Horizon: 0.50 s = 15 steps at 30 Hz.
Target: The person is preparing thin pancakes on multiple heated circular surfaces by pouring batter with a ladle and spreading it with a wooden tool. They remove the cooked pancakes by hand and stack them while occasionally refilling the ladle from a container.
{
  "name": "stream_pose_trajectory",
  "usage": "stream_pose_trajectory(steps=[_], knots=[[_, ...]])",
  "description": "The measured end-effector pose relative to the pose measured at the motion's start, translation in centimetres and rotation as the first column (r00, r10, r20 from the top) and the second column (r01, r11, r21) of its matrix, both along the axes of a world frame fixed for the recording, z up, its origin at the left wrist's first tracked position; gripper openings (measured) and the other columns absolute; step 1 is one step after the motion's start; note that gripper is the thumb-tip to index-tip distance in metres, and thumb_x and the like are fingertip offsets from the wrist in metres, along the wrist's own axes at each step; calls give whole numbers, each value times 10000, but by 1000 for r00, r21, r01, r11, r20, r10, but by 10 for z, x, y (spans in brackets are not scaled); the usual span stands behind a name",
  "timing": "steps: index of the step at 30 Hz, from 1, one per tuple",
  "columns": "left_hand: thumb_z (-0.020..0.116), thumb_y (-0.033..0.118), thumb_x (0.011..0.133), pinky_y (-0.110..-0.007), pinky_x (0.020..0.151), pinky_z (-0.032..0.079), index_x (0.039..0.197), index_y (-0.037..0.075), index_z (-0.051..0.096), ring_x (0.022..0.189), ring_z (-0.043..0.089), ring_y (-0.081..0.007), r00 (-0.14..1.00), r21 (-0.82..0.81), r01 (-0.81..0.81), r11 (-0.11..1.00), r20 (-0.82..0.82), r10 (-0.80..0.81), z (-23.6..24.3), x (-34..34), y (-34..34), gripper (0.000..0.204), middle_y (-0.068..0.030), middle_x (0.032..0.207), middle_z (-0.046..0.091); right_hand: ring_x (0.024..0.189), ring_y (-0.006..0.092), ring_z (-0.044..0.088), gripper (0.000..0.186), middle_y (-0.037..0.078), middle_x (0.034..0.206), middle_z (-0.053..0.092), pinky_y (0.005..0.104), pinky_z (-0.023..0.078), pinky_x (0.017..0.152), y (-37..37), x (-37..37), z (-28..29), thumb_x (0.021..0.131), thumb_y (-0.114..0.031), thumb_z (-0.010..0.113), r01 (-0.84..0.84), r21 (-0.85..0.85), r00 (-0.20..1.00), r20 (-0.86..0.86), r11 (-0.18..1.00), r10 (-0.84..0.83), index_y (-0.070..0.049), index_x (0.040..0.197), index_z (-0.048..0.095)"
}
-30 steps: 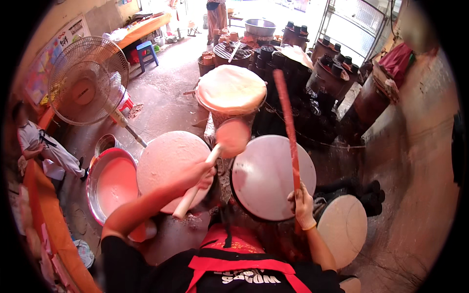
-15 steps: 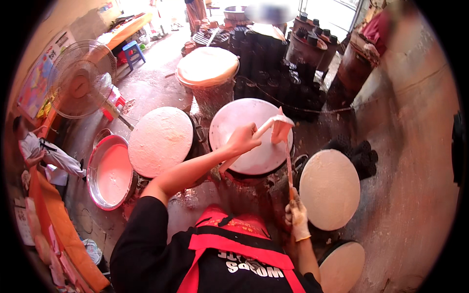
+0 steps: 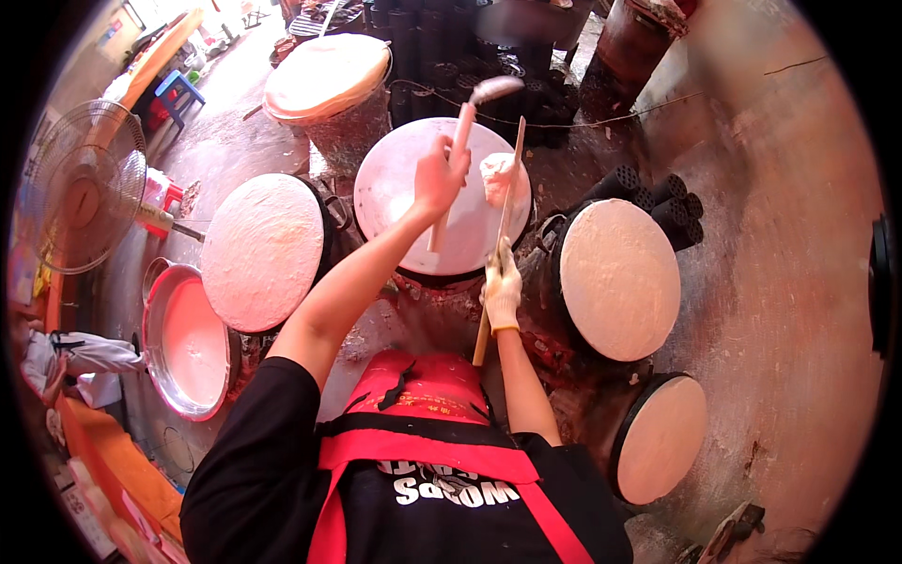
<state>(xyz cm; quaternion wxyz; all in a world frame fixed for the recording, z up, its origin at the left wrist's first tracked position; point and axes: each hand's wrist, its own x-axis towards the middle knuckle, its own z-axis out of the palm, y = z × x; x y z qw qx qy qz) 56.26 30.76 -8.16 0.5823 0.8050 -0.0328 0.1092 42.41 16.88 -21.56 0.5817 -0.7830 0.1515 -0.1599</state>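
Note:
Bare fingers of my left hand [image 3: 442, 179] are closed round the handle of a ladle [image 3: 495, 89], whose bowl is raised beyond the far rim of the middle griddle [image 3: 390, 169]. My right hand [image 3: 504, 287], in a whitish glove, grips a long flat wooden stick [image 3: 513, 174] that reaches out over the same griddle. Against the stick's left side is a pale lump of batter or dough [image 3: 496, 179]; whether it rests on the griddle or clings to the stick I cannot tell.
Round griddles coated in pale batter stand left [image 3: 263, 249], right [image 3: 620, 279] and lower right [image 3: 662, 439]. A basin of liquid batter [image 3: 193, 348] sits at left, a batter-topped bucket [image 3: 324, 75] farther back. Black coal cylinders [image 3: 672, 202], a fan [image 3: 85, 188] and a person [image 3: 85, 352] surround.
The ladle has swung up and away from the stick, leaving the lump beside it. My right hand has moved farther out and left with the stick. The whole view has shifted.

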Motion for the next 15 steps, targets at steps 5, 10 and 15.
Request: stream_pose_trajectory(steps=[5, 10, 15], knots=[[513, 254, 932, -238, 480, 438, 955, 2, 528, 575, 526, -100, 922, -262, -5, 965, -374, -97, 2, -12, 59, 254, -30, 734, 531, 343, 51, 326, 353, -67, 577, 418, 231, 303, 281, 48, -33, 35, 937, -176, 529, 261, 761, 963, -245, 594, -109, -327, 1256, 530], [492, 228, 944, -196, 411, 333, 1039, 26, 539, 498, 412, -63, 806, -494, -51, 868, -534, -257, 0, -102, 118, 227, 13, 689, 452, 346, 70, 329, 376, -47, 603, 412, 239, 302, 295, 107, 6, -17, 927, -200, 561, 203, 548, 972, -14, 811, -234, -204, 1296, 488], [558, 219, 921, -181, 447, 346, 1239, 118, 543, 565, 416, -32, 853, -445, -124, 887, -505, -134, 3, -193, 158, 333, 7, 816, 470, 362, 96, 409, 204, -11, 565, 437, 243, 327, 294, 106, 90, 32, 922, -202, 565, 233, 556, 964, -238, 798, -115, -122, 1109, 551]])
